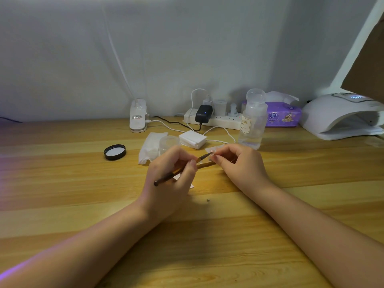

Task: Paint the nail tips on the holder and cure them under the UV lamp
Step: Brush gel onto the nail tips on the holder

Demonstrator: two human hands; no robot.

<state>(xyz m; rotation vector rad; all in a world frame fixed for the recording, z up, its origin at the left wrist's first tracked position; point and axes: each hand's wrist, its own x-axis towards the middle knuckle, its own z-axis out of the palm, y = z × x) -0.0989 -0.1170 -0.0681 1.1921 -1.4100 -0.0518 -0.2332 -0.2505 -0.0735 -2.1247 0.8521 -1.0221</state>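
My left hand [170,179] grips a thin brown brush [166,177] like a pen, its bristle end pointing right and touching a small nail tip [212,153]. My right hand [241,165] pinches the holder stick [204,164] that carries that tip, just above the wooden table [207,235]. Most of the holder is hidden behind my fingers. The white UV lamp [340,119] stands at the far right, its opening facing left and its display lit.
Behind my hands sit a small clear jar [168,142], its black lid [115,151], white wipes [149,149], a stack of cotton pads [192,139], a clear pump bottle [252,121], a purple tissue pack [282,116] and a power strip [216,119] with cables.
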